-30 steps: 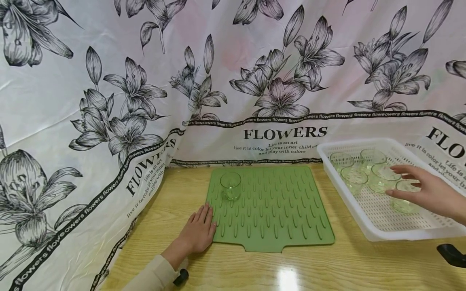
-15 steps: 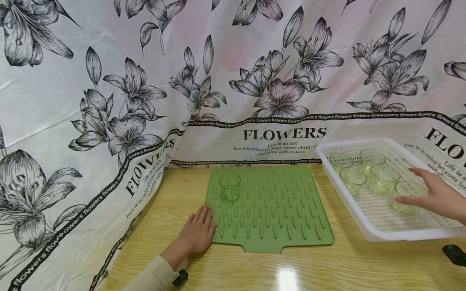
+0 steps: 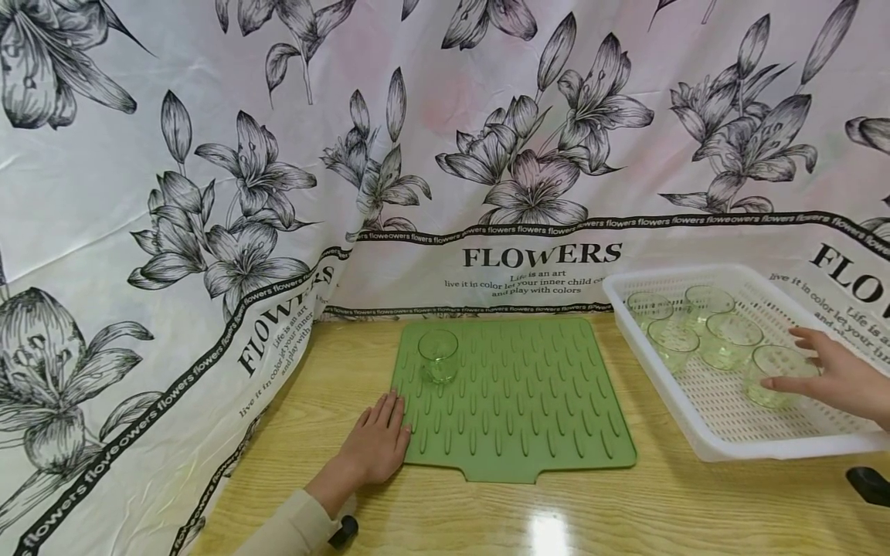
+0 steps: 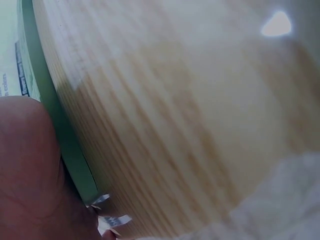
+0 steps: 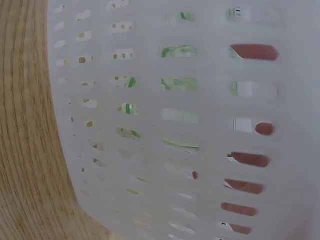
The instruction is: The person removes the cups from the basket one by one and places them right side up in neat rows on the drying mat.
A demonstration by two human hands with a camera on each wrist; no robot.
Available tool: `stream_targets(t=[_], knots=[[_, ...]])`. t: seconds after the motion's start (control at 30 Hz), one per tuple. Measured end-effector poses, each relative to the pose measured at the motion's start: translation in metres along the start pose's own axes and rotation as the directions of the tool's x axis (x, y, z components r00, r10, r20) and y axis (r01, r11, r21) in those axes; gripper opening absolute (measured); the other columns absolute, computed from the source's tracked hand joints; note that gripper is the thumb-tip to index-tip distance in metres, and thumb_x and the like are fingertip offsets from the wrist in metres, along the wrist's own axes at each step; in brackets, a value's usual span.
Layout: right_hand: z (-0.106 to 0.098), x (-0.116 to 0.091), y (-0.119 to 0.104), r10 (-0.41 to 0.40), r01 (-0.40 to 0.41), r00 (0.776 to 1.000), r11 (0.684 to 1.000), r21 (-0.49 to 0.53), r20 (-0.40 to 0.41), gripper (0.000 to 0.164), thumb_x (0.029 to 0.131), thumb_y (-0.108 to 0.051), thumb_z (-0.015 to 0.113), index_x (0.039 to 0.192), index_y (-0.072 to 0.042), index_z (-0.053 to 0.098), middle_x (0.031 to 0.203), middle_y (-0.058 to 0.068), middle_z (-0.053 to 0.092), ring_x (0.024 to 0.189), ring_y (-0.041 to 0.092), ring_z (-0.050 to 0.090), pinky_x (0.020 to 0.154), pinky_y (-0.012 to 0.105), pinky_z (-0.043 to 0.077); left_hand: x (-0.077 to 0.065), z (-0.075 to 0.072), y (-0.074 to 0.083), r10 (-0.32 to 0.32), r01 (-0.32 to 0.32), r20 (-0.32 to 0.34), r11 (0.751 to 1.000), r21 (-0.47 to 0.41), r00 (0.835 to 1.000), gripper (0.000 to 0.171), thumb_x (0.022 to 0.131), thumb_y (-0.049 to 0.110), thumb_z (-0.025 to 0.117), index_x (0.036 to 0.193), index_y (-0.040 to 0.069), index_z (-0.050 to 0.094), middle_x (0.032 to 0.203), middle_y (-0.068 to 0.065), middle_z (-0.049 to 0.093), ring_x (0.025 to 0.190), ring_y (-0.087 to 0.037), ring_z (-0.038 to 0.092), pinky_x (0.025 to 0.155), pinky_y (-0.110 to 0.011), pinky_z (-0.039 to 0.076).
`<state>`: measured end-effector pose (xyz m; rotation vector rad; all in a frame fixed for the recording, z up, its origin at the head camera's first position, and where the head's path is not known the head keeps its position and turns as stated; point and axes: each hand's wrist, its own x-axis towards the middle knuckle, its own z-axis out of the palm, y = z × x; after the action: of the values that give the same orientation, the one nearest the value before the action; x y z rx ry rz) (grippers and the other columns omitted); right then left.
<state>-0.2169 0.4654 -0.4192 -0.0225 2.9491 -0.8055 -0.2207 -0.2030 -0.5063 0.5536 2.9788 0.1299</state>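
Observation:
On the right, my right hand point(image 3: 843, 378) reaches into a white perforated basket point(image 3: 666, 398), thumb across the near side of the closest drinking glass point(image 3: 768, 395) and fingers bent at its far rim. This clear, greenish-looking glass stands upright on the basket floor. The basket wall point(image 5: 140, 155) fills most of the right wrist view, with parts of the hand showing through its slots. My left hand point(image 3: 375, 442) lies with straight fingers at the left edge of a green ridged drying mat point(image 3: 521, 417). One glass point(image 3: 439, 359) stands at the mat's back left.
Several more glasses, among them a near-left glass point(image 3: 672, 347) and a middle glass point(image 3: 730, 344), stand close together in the basket. A flower-printed cloth point(image 3: 542, 185) hangs behind and left of the wooden table point(image 3: 445, 517).
My right hand has moved slightly right and its thumb and fingers have come around the nearest glass. My left hand and the glass on the mat keep their places.

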Motion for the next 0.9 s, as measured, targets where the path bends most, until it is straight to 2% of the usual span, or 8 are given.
stream_targets(t=[0.17, 0.33, 0.67, 0.9], knots=[[0.003, 0.003, 0.006, 0.028, -0.029, 0.999, 1.0, 0.008, 0.029, 0.12, 0.096, -0.042, 0.071, 0.148, 0.022, -0.015, 0.14, 0.059, 0.005, 0.119, 0.078, 0.019, 0.086, 0.083, 0.036, -0.004, -0.005, 0.003, 0.003, -0.003, 0.007, 1.0, -0.012, 1.0, 0.063, 0.113, 0.038, 0.021, 0.162, -0.002, 0.02, 0.17, -0.02, 0.012, 0.156, -0.038, 0.014, 0.123, -0.058, 0.019], [0.004, 0.003, 0.009, 0.029, -0.03, 0.999, 1.0, 0.005, 0.041, 0.119, 0.096, -0.042, 0.071, 0.148, 0.024, -0.013, 0.138, 0.059, 0.009, 0.117, 0.077, 0.023, 0.086, 0.081, 0.038, -0.007, -0.012, 0.007, 0.002, -0.002, 0.014, 0.999, -0.049, 1.0, 0.062, 0.113, 0.036, 0.023, 0.162, -0.003, 0.02, 0.169, -0.022, 0.013, 0.156, -0.039, 0.014, 0.123, -0.059, 0.019], [0.003, 0.005, 0.013, 0.032, -0.033, 0.996, 0.999, 0.01, 0.087, 0.118, 0.095, -0.039, 0.073, 0.145, 0.028, -0.01, 0.133, 0.058, 0.02, 0.115, 0.073, 0.03, 0.084, 0.076, 0.043, -0.008, -0.015, 0.009, 0.001, 0.0, 0.027, 1.0, -0.029, 1.0, 0.062, 0.113, 0.036, 0.024, 0.162, -0.003, 0.019, 0.169, -0.021, 0.012, 0.156, -0.039, 0.013, 0.123, -0.058, 0.018], [0.003, 0.009, 0.018, 0.019, -0.018, 0.995, 1.0, -0.004, 0.101, 0.114, 0.095, -0.038, 0.073, 0.143, 0.032, -0.003, 0.131, 0.059, 0.026, 0.113, 0.073, 0.036, 0.08, 0.072, 0.048, -0.01, -0.021, 0.012, 0.006, -0.006, 0.021, 1.0, -0.029, 1.0, 0.06, 0.113, 0.032, 0.03, 0.16, -0.004, 0.025, 0.168, -0.023, 0.017, 0.155, -0.04, 0.018, 0.122, -0.058, 0.021]])
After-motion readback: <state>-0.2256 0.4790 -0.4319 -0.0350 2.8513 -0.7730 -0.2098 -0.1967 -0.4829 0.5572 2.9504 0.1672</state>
